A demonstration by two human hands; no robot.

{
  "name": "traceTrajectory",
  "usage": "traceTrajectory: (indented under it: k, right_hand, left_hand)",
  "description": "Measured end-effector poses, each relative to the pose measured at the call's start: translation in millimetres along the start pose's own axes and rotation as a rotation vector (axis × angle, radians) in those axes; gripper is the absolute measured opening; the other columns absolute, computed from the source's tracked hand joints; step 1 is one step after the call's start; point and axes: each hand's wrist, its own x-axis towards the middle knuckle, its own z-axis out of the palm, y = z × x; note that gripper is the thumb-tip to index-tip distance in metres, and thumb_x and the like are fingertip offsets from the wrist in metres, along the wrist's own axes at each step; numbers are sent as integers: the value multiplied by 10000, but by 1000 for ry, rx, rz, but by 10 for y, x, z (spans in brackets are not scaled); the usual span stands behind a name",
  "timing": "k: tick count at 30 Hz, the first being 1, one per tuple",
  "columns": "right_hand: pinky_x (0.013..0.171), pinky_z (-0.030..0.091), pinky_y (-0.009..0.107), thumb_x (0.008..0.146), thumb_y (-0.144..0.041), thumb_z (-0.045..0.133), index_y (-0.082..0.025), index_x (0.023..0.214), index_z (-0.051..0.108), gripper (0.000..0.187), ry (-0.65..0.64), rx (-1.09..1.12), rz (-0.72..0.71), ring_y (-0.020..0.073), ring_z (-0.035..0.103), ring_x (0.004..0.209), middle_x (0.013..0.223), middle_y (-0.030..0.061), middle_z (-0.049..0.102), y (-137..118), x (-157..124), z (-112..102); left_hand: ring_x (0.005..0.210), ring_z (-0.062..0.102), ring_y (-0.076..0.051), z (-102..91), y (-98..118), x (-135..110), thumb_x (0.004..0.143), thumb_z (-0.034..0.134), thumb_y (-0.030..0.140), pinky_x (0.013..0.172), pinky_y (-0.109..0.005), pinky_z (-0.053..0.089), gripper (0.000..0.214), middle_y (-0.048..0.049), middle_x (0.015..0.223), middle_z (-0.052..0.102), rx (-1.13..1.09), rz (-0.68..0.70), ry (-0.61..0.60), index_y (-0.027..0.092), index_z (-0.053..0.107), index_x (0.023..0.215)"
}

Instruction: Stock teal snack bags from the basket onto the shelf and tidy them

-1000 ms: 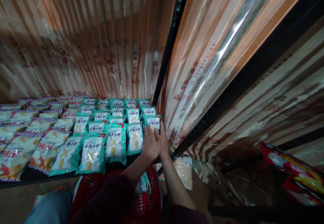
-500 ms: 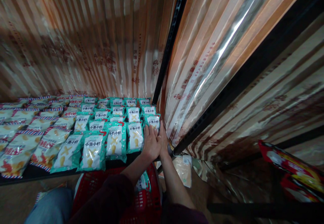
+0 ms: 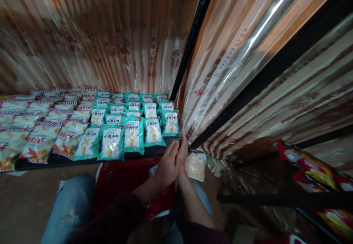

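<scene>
My left hand (image 3: 168, 166) and my right hand (image 3: 182, 155) are close together, palms facing and fingers stretched out, just off the front edge of the black shelf (image 3: 159, 149). No bag shows between them. Nearest beyond the fingertips is a teal-and-white snack bag (image 3: 171, 123) at the right end of the shelf, standing apart from both hands. To its left, another teal bag (image 3: 153, 131) leans in the front row, with more of the same kind in rows behind. Below my forearms is a red basket (image 3: 118, 185); its contents are mostly hidden by my arms.
White snack bags with red print (image 3: 41, 141) fill the shelf's left part. A black post (image 3: 190, 45) rises at the back corner before pleated plastic sheeting (image 3: 124, 34). A slanted black bar (image 3: 234, 104) crosses at right. Red-and-yellow packets (image 3: 311, 166) lie lower right.
Both hands have drawn back from the right-end teal bag toward me, leaving it on the shelf. The view has shifted, showing more of the basket and my knees.
</scene>
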Motion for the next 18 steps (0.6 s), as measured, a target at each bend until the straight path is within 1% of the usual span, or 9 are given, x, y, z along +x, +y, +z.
traceTrajectory:
  k: [3, 4, 6, 8, 10, 12, 13, 15, 18]
  right_hand:
    - [905, 451, 372, 840, -287, 376, -182, 1188, 514, 389, -46, 105, 41, 202, 565, 1004, 1072, 97, 594, -173, -317, -84]
    - [863, 472, 351, 832, -278, 385, -188, 1144, 544, 362, -85, 134, 56, 195, 584, 948, 1016, 83, 610, -220, -444, -92]
    - [841, 482, 335, 819, -251, 386, -194, 1077, 586, 331, -193, 136, 110, 195, 596, 930, 981, 71, 632, -288, -712, -75]
    - [859, 481, 325, 808, -206, 385, -200, 1093, 596, 355, -413, 56, 152, 196, 601, 968, 1030, 71, 650, -320, -954, -15]
    - [925, 451, 323, 778, -144, 413, -190, 1156, 584, 418, -632, -162, 205, 201, 582, 1061, 1123, 85, 641, -322, -1114, 78]
    - [978, 413, 346, 753, -127, 465, -135, 1192, 573, 451, -701, -272, 247, 236, 544, 1142, 1196, 137, 608, -300, -1165, 183]
    - [999, 393, 358, 747, -131, 487, -113, 1205, 565, 465, -707, -308, 265, 254, 519, 1178, 1234, 159, 582, -281, -1156, 232]
    - [1022, 367, 369, 750, -142, 502, -96, 1237, 541, 490, -711, -366, 298, 272, 477, 1228, 1293, 180, 532, -232, -1104, 309]
    - [1010, 371, 367, 751, -143, 505, -91, 1292, 485, 543, -741, -454, 355, 277, 480, 1229, 1312, 191, 513, -145, -1059, 369]
  left_hand:
    - [1363, 299, -189, -49, -22, -333, 913, 280, 311, 1137, -378, 264, 492, -126, 1452, 361, -104, -26, -11, 125, 392, 1354]
    - [1351, 318, -194, -68, -49, -442, 909, 301, 326, 1130, -377, 273, 487, -133, 1444, 369, -126, -54, -5, 126, 412, 1338]
    - [1315, 370, -206, -100, -150, -650, 888, 359, 354, 1117, -381, 286, 474, -142, 1407, 413, -167, -133, 7, 130, 460, 1294]
    - [1275, 416, -213, -125, -315, -831, 856, 421, 371, 1110, -385, 286, 452, -128, 1344, 484, -249, -267, 23, 151, 509, 1241]
    - [1220, 470, -198, -161, -530, -981, 833, 471, 378, 1099, -352, 298, 396, -87, 1287, 544, -406, -543, 17, 180, 564, 1162]
    - [1128, 544, -208, -232, -760, -1107, 873, 411, 398, 1039, -376, 372, 377, -94, 1192, 607, -439, -676, -5, 161, 588, 1107]
    - [1060, 580, -220, -283, -869, -1166, 880, 412, 409, 986, -394, 419, 374, -103, 1126, 634, -446, -737, -17, 147, 602, 1067]
    - [947, 611, -230, -400, -1062, -1277, 869, 476, 430, 883, -425, 476, 353, -111, 1029, 651, -443, -855, -31, 134, 617, 1000]
    - [989, 577, -181, -541, -1272, -1404, 875, 519, 393, 860, -401, 492, 321, -76, 1148, 578, -448, -955, -8, 181, 558, 1113]
